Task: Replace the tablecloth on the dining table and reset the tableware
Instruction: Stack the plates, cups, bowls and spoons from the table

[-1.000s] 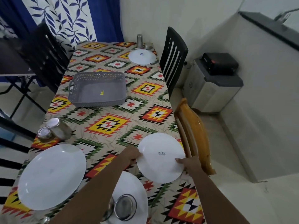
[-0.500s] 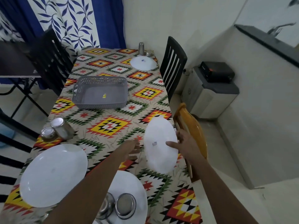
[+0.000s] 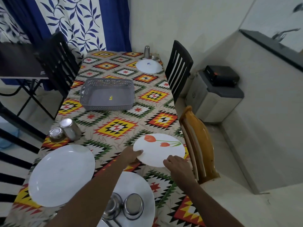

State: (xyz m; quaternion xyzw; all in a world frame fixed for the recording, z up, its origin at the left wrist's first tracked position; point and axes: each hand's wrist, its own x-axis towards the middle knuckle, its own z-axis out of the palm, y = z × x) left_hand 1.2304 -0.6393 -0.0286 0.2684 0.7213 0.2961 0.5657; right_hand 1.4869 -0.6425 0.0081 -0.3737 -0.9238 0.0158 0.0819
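A white plate with an orange tulip print point(image 3: 161, 150) lies face up near the right edge of the patterned tablecloth point(image 3: 118, 126). My left hand point(image 3: 131, 155) pinches its left rim, thumb on top. My right hand point(image 3: 175, 163) sits at its near rim with fingers curled; whether it grips is unclear. A plain white plate point(image 3: 62, 175) lies at the near left. Another white plate point(image 3: 141, 194) below my arms carries two overturned steel bowls point(image 3: 132, 206). A far plate point(image 3: 148, 66) lies upside down beside a steel cup point(image 3: 146, 51).
An empty grey plastic basket point(image 3: 107, 96) stands mid-table. A steel tumbler and small bowl point(image 3: 65, 131) sit at the left edge. A wooden chair point(image 3: 196, 141) and a black chair point(image 3: 177, 69) line the right side; another black chair point(image 3: 55, 63) stands on the left.
The plate was upside down, was tipped on edge by both hands, and now lies face up with the tulip print showing. The view has tilted slightly.
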